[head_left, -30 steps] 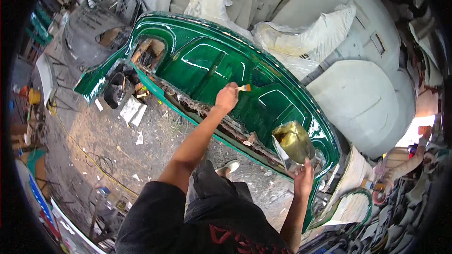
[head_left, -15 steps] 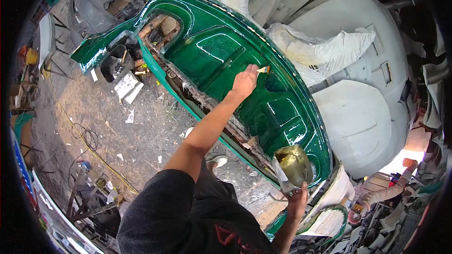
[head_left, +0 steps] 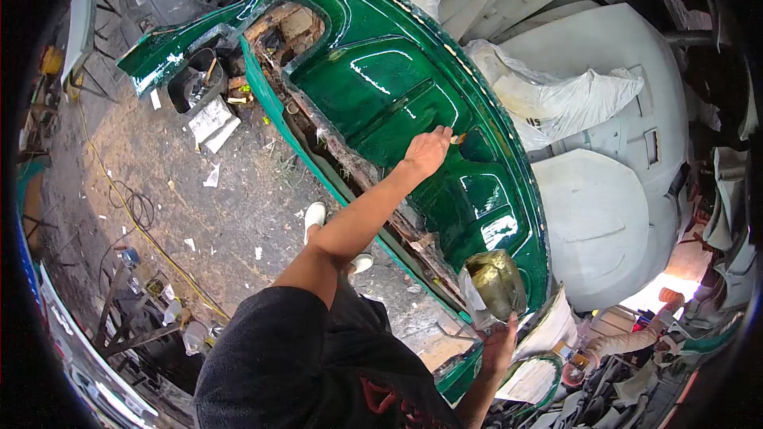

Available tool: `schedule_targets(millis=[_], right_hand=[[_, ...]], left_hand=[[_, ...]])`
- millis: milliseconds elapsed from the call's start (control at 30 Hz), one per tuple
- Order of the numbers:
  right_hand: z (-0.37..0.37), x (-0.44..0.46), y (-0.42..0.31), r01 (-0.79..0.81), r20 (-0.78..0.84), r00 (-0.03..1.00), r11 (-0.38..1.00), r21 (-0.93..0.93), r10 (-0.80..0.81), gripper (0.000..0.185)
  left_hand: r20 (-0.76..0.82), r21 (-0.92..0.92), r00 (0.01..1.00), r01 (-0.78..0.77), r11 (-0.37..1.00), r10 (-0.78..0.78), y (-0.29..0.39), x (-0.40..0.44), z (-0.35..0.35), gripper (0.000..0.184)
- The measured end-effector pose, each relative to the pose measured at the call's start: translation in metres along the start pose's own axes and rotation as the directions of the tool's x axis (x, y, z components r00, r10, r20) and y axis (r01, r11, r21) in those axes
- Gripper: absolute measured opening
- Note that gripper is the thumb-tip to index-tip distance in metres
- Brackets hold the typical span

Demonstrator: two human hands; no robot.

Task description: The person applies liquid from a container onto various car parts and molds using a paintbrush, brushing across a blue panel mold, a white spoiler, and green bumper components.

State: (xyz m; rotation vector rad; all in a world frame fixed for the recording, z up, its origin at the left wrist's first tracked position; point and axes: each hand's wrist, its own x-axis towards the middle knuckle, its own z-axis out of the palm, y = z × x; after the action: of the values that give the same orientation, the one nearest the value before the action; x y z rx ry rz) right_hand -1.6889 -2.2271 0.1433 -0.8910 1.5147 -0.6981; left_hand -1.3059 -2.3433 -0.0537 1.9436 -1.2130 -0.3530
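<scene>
My left hand (head_left: 427, 151) is closed around a small paintbrush (head_left: 458, 140), its bristle end pointing right over the wet surface. Under it lies a long, glossy green moulded panel (head_left: 381, 139) with raised and recessed shapes and a rough, fibrous inner edge. I cannot tell whether the bristles touch the panel. My right hand (head_left: 499, 343) grips a cut-open, translucent container (head_left: 497, 290) from below, near the panel's lower right end. Something yellowish-green and shiny shows inside the container.
White moulded panels (head_left: 592, 214) and crumpled plastic sheeting (head_left: 564, 95) lie to the right. On the littered floor at left are a black bucket (head_left: 195, 83), papers (head_left: 213, 123) and a yellow cable (head_left: 151, 246). A ribbed hose (head_left: 624, 345) runs at lower right.
My left hand and the brush have moved slightly down and right in view, while the panel has also shifted with the camera. The right hand still holds the container.
</scene>
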Motion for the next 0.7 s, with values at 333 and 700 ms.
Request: schedule_targets(millis=[333, 700], right_hand=[[0.010, 0.000, -0.006, -0.004, 0.021, 1.000, 0.998, -0.055, 0.005, 0.065], [0.032, -0.005, -0.012, 0.014, 0.055, 0.998, 0.996, -0.086, -0.009, 0.068]], left_hand=[[0.101, -0.076, 0.978, 0.189, 0.979, -0.181, 0.003, 0.019, -0.002, 0.035], [-0.176, -0.392, 0.973, 0.068, 0.917, -0.148, -0.004, 0.016, -0.010, 0.018]])
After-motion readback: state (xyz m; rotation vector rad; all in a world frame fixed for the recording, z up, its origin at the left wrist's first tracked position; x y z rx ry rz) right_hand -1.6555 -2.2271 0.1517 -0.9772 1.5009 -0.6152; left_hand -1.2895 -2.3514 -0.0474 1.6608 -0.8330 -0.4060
